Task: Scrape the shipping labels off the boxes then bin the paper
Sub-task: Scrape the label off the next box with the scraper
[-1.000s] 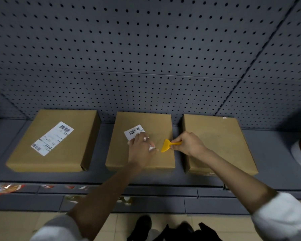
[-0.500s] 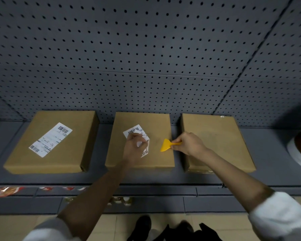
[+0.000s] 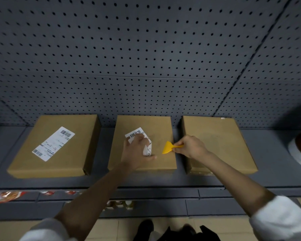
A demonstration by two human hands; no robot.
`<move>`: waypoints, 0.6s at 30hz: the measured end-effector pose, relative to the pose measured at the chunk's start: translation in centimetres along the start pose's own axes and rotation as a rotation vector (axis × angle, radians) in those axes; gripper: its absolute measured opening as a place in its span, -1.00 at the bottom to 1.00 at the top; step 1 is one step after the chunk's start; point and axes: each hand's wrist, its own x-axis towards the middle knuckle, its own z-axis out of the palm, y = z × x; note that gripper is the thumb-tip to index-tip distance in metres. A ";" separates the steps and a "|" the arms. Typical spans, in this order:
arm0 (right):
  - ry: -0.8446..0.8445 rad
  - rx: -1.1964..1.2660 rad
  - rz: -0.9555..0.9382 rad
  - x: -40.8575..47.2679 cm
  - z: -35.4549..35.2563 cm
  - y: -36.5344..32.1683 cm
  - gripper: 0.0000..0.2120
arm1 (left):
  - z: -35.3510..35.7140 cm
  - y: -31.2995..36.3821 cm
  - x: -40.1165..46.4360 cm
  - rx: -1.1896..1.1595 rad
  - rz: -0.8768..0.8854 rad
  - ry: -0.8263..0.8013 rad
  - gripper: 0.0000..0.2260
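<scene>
Three flat cardboard boxes lie side by side on a grey shelf. The left box [image 3: 47, 148] carries a white shipping label [image 3: 53, 143] stuck flat on its top. On the middle box [image 3: 156, 129], my left hand [image 3: 136, 153] grips a white label [image 3: 149, 147] that is crumpled and lifted partly off the cardboard, its barcode end showing above my fingers. My right hand [image 3: 189, 146] pinches the handle of a yellow plastic scraper [image 3: 169, 147], its blade over the middle box's right side. The right box [image 3: 215, 141] has a bare top.
A grey pegboard wall [image 3: 146, 58] rises behind the shelf [image 3: 271, 162]. A white round object [image 3: 299, 153] with a dark top sits at the far right edge. Packaged goods [image 3: 5, 197] show on a lower shelf, and tiled floor lies below.
My left hand has pulled the middle box's label further off and bunched it, sliding slightly left and toward me. My right hand with the scraper has stayed nearly still.
</scene>
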 end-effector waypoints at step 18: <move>-0.011 -0.097 -0.028 -0.8 0.4 1.0 -0.73 | 0.9 -3.5 0.5 -0.309 0.043 0.030 -0.81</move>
